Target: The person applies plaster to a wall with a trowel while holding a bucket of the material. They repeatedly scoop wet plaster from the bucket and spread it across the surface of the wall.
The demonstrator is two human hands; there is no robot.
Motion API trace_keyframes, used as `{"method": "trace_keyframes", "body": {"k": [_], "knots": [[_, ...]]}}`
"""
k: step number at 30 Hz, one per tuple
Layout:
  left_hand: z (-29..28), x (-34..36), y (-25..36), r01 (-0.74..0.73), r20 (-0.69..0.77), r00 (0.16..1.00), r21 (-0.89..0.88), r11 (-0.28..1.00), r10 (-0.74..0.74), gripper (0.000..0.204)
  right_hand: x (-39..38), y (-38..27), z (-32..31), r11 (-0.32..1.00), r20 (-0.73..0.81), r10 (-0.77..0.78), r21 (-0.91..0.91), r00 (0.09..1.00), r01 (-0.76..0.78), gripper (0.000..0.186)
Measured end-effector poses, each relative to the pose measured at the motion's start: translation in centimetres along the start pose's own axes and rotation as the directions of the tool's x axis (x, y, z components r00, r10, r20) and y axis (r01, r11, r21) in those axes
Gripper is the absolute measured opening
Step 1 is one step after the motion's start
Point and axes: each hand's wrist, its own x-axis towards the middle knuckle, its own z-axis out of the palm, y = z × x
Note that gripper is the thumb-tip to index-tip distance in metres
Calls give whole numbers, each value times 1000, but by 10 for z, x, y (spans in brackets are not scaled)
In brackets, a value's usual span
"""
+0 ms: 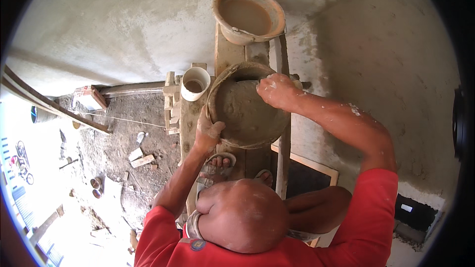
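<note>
A mortar-crusted bucket (pixel 213 100) stands on the planks in front of my knees, holding wet grey mortar (pixel 242 111). My left hand (pixel 209 131) is closed on its near left rim, with the thumb over the edge. At the far right of the opening, my right hand (pixel 278 90) is closed in a fist over the mortar. It grips a trowel (pixel 246 83), whose blade shows only as a sliver by the fingers; the rest is hidden by the hand and mortar.
Beyond stands a bucket (pixel 278 25) of cloudy water; a white container (pixel 188 93) sits to the left. My sandalled feet rest on the plank scaffold (pixel 226 54), raised above littered ground (pixel 116 143). A plastered wall (pixel 123 24) rises ahead, with a darker damp stretch (pixel 381 59) at right.
</note>
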Motion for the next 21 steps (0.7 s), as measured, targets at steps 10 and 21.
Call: {"method": "trace_keyframes", "body": {"k": [10, 21], "knots": [[9, -4, 10, -24, 38, 999, -52, 998, 26, 60, -39, 15, -30, 957, 57, -265, 134, 963, 256, 4], [5, 1, 0, 56, 97, 994, -106, 993, -45, 66, -2, -5, 27, 989, 9, -47, 139, 999, 45, 13]]}}
